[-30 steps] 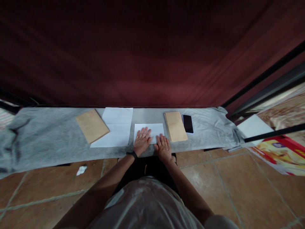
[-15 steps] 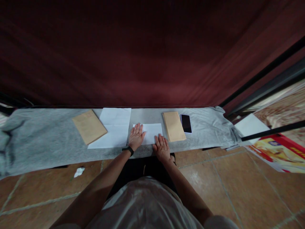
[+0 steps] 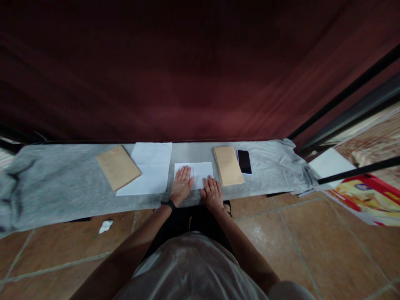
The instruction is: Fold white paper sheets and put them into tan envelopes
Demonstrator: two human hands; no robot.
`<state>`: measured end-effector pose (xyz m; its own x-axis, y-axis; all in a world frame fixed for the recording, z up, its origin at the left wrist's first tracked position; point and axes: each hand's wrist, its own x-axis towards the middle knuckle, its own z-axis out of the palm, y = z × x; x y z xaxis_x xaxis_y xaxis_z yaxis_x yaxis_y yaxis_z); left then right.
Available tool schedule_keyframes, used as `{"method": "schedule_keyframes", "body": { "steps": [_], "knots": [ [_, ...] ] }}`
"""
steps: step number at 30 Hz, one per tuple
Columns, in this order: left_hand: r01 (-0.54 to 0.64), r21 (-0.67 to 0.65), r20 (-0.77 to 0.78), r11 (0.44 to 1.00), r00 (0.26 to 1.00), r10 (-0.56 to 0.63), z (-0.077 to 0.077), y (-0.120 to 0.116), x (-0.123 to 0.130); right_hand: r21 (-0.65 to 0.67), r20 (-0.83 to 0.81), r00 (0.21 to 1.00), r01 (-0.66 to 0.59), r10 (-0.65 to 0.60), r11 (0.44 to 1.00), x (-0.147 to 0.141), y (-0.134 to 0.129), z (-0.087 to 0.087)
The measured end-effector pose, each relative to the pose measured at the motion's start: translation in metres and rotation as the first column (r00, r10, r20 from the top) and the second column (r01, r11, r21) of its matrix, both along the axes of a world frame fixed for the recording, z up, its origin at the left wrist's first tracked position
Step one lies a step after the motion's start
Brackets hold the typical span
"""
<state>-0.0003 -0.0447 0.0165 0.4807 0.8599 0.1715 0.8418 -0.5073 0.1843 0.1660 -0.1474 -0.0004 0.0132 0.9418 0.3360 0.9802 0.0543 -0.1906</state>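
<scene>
Small white sheet (image 3: 202, 169) just left of brown paper stack (image 3: 229, 166); left hand (image 3: 181, 184) flat on sheet, fingers nearly together; right hand (image 3: 213, 196) flat at sheet's near edge, fingers slightly spread; phone (image 3: 244, 161) just right of stack

- Looks like a makeshift corner indoors, maybe a home; I can't be sure.
- Underfoot, pale-grouted brown tiles (image 3: 312, 233).
- A dark red backdrop (image 3: 187, 83) rises behind.
- Narrow cloth-draped bench (image 3: 62, 183), improvised-looking.
- Bright printed box (image 3: 371, 200) near black bars (image 3: 346, 95).
</scene>
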Motion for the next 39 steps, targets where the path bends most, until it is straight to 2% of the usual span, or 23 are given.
{"method": "schedule_keyframes", "body": {
  "steps": [3,5,20,27,30,35,39],
  "knots": [
    [0.101,-0.029,-0.029,0.994,0.994,-0.102,0.002,-0.016,0.009,0.008,0.007,1.000,0.003,-0.003,1.000,0.000,0.000,0.000],
    [0.117,-0.046,-0.045,0.992,0.992,-0.119,0.002,-0.022,0.013,0.009,0.010,1.000,0.005,-0.005,1.000,0.000,0.000,0.000],
    [-0.018,-0.048,-0.024,0.999,1.000,0.017,-0.001,-0.012,-0.003,-0.029,-0.010,1.000,-0.005,0.004,1.000,0.001,0.000,0.001],
    [-0.032,-0.045,-0.041,0.998,0.999,0.030,0.000,-0.024,-0.018,-0.031,-0.019,1.000,0.001,-0.002,1.000,-0.001,0.000,0.002],
    [0.008,-0.042,-0.027,0.999,1.000,-0.009,0.001,-0.033,-0.023,-0.027,-0.029,1.000,0.000,-0.001,1.000,-0.001,0.001,0.001],
    [0.150,-0.060,-0.013,0.987,0.988,-0.151,0.000,-0.048,-0.021,-0.061,-0.046,0.999,-0.002,-0.001,0.998,-0.004,0.003,0.006],
    [0.179,-0.073,-0.035,0.981,0.983,-0.182,-0.001,-0.054,-0.017,-0.114,-0.093,0.983,-0.171,0.160,0.979,-0.016,0.006,0.012]
  ]
}}
